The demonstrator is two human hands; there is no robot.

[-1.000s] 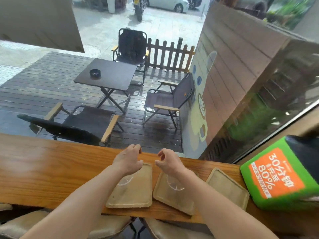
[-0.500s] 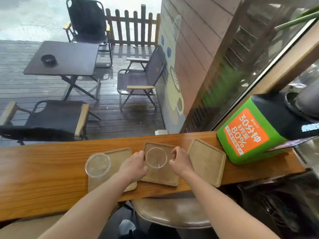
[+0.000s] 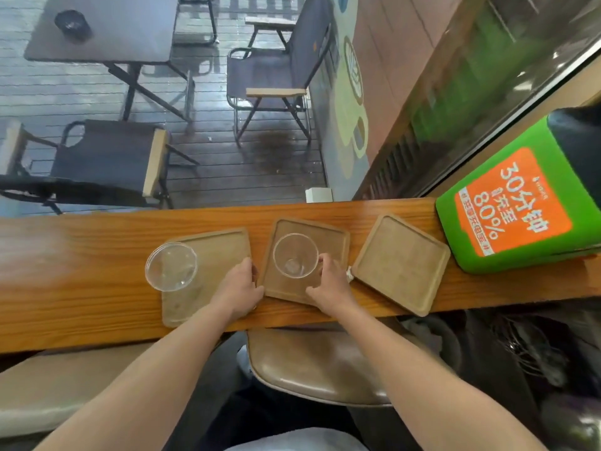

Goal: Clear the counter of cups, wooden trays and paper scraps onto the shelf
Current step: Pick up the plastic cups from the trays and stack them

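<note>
Three wooden trays lie side by side on the wooden counter (image 3: 81,255): a left tray (image 3: 224,249), a middle tray (image 3: 335,239) and a right tray (image 3: 403,265). A clear plastic cup (image 3: 170,266) stands on the left tray's left end, and a second clear cup (image 3: 295,255) stands on the middle tray. My left hand (image 3: 239,288) grips the middle tray's left edge. My right hand (image 3: 331,283) rests on that tray's right side, fingers apart, fingertips against the second cup. A small white paper scrap (image 3: 350,274) lies between the middle and right trays.
A green box with an orange label (image 3: 514,206) stands on the counter's right end, close to the right tray. A brown stool seat (image 3: 312,366) sits below the counter edge. Behind the counter a window shows a deck with chairs and a table.
The view has tilted down and moved closer to the counter. Both hands dropped from above the trays onto the sides of the middle tray, and both cups came into sight.
</note>
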